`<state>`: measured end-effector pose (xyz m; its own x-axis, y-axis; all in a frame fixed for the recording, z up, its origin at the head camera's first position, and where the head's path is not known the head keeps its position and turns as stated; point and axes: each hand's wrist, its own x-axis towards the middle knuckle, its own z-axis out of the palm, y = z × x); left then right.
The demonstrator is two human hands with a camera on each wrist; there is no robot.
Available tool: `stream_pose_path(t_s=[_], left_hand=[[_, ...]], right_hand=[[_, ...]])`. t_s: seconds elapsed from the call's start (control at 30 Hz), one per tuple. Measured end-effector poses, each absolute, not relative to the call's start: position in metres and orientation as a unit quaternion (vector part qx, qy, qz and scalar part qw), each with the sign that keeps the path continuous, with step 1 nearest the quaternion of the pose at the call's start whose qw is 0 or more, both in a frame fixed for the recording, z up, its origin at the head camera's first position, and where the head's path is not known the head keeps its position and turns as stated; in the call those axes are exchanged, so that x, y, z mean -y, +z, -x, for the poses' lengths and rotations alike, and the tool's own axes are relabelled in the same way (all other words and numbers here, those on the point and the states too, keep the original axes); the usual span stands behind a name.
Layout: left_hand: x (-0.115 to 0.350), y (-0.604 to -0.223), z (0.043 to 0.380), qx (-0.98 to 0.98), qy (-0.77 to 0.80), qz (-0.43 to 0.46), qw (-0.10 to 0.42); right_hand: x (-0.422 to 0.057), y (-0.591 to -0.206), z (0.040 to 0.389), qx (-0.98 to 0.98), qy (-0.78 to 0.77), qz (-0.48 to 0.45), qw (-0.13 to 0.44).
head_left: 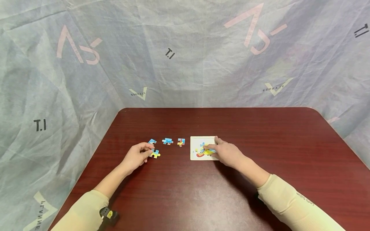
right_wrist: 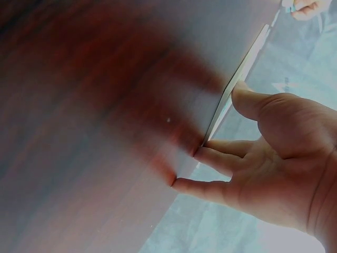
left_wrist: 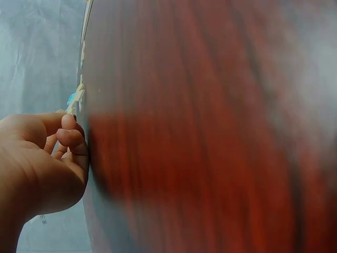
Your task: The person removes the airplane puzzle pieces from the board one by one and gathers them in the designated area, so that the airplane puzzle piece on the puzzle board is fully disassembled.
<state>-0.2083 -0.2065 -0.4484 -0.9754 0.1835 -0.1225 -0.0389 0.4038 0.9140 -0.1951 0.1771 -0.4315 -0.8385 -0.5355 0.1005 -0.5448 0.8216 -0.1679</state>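
My left hand (head_left: 136,158) is at the left of the table, its thumb and fingertips pinching a blue and yellow jigsaw piece (head_left: 156,154). In the left wrist view a piece (left_wrist: 75,98) shows edge-on at the fingertips. Just beyond the fingers lies a blue jigsaw piece (head_left: 152,141). My right hand (head_left: 229,154) rests over the right side of a white-bordered puzzle board (head_left: 192,156), covering part of its colourful picture. Seen from the right wrist, the thumb presses on the board (right_wrist: 250,60) while fairly straight fingers (right_wrist: 202,190) touch its edge and the table.
Between the left hand and the board lie a blue jigsaw piece (head_left: 167,141) and a blue, red and yellow one (head_left: 181,142). A dark reddish wooden table (head_left: 185,192) carries everything. Grey printed cloth (head_left: 185,73) hangs behind and at the sides.
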Motion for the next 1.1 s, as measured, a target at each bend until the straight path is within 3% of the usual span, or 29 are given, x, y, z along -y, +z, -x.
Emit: stream_pose_path(t_s=[1.1], left_hand=[[0.230,-0.452,0.215,-0.856,0.512,-0.016,0.066]], right_hand=[[-0.176,-0.431,0.195,0.956,0.086,-0.279,0.026]])
